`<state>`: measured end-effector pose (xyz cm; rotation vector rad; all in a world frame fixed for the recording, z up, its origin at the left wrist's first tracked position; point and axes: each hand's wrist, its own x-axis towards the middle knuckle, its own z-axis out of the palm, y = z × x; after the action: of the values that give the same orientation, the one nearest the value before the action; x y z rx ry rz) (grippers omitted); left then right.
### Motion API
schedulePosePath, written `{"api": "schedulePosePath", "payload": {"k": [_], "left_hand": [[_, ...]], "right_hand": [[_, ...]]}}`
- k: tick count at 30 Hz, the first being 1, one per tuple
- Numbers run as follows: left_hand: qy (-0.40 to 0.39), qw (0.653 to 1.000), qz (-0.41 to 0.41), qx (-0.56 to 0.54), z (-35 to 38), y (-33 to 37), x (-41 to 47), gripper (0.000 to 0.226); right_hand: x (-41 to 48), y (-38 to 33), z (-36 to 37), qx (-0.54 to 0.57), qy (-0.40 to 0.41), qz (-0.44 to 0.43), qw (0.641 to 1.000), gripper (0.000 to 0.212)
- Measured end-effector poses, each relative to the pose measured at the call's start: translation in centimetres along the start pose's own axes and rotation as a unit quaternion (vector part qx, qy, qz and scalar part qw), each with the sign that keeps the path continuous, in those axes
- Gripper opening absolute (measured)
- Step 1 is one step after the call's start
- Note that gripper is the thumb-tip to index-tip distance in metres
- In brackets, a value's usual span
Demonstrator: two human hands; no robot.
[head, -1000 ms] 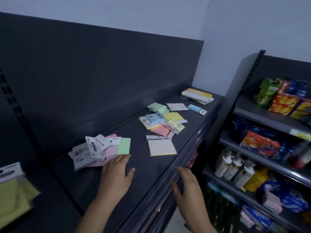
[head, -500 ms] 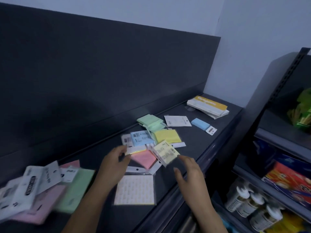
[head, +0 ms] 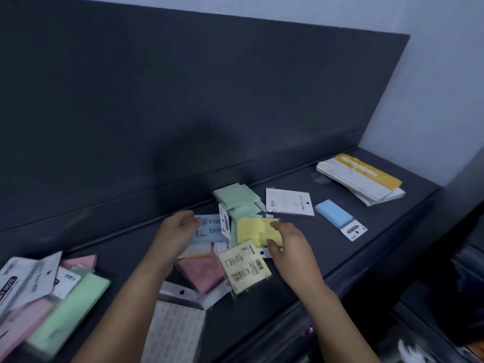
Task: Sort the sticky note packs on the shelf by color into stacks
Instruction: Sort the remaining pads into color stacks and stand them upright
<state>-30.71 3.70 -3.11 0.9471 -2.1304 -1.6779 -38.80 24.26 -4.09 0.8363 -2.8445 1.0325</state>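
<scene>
I see both hands over the loose cluster of packs in the middle of the dark shelf. My view shows the right hand pinching the right edge of the yellow pack, forefinger on top and thumb at its near corner. The left hand has its fingers curled onto the left edge of the pale blue pack; I cannot tell whether it grips or only touches. The green packs sit just behind these, against the back panel. A pink pack and a pale yellow labelled pack lie below centre, between the forearms. A mixed pink and green pile fills the lower left. A second blue pack lies right of centre.
</scene>
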Motion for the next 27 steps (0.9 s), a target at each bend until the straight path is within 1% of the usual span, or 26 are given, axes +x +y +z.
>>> {"api": "schedulePosePath", "payload": {"k": [4, 8, 11, 13, 15, 17, 20, 21, 22, 23, 25, 26, 27], "left_hand": [[-0.021, 1.0, -0.003, 0.009, 0.1, 0.1, 1.0, 0.04], [-0.039, 0.999, -0.019, 0.002, 0.7, 0.2, 2.2, 0.041], [-0.041, 0.998, -0.043, -0.01, 1.6, 0.5, 3.5, 0.04], [-0.045, 0.997, -0.053, -0.022, 2.6, 1.1, 4.6, 0.029], [-0.03, 0.998, -0.06, -0.02, 3.9, 2.2, 5.9, 0.003], [-0.017, 0.998, -0.064, -0.006, 5.2, 2.8, 7.5, 0.018], [0.006, 0.996, -0.088, 0.015, 6.9, 3.5, 9.2, 0.024], [0.013, 0.994, -0.101, 0.03, 7.4, 3.4, 9.9, 0.033], [0.026, 0.99, -0.124, 0.062, 7.8, 3.2, 10.3, 0.041], [0.045, 0.983, -0.145, 0.107, 8.3, 3.0, 10.7, 0.045], [0.078, 0.967, -0.166, 0.177, 8.8, 2.9, 10.9, 0.044], [0.081, 0.966, -0.168, 0.178, 8.9, 3.0, 11.0, 0.042], [0.079, 0.972, -0.161, 0.151, 9.0, 3.0, 11.1, 0.041]], "right_hand": [[1.3, 0.4, 0.6, -0.028, -0.003, 0.009, 1.0, 0.041], [3.0, 0.4, 0.8, -0.012, -0.022, 0.029, 0.999, 0.041], [5.0, 0.5, 1.1, -0.018, -0.04, 0.017, 0.999, 0.042], [6.5, 0.7, 1.3, -0.042, -0.051, 0.002, 0.998, 0.04], [8.4, 1.0, 1.7, -0.047, -0.053, -0.014, 0.997, 0.028], [10.4, 1.1, 2.0, -0.066, -0.073, -0.022, 0.995, 0.021], [13.2, 1.5, 2.6, -0.13, -0.075, -0.036, 0.988, 0.029], [14.0, 1.6, 2.8, -0.155, -0.065, -0.033, 0.985, 0.031], [14.8, 1.7, 3.1, -0.173, -0.061, -0.026, 0.983, 0.03], [15.4, 1.7, 3.4, -0.18, -0.067, -0.019, 0.981, 0.029], [16.4, 1.6, 3.9, -0.142, -0.096, 0.003, 0.985, 0.03], [16.8, 1.6, 4.2, -0.107, -0.107, 0.016, 0.988, 0.031], [17.1, 1.6, 4.3, -0.072, -0.109, 0.025, 0.991, 0.032]]}}
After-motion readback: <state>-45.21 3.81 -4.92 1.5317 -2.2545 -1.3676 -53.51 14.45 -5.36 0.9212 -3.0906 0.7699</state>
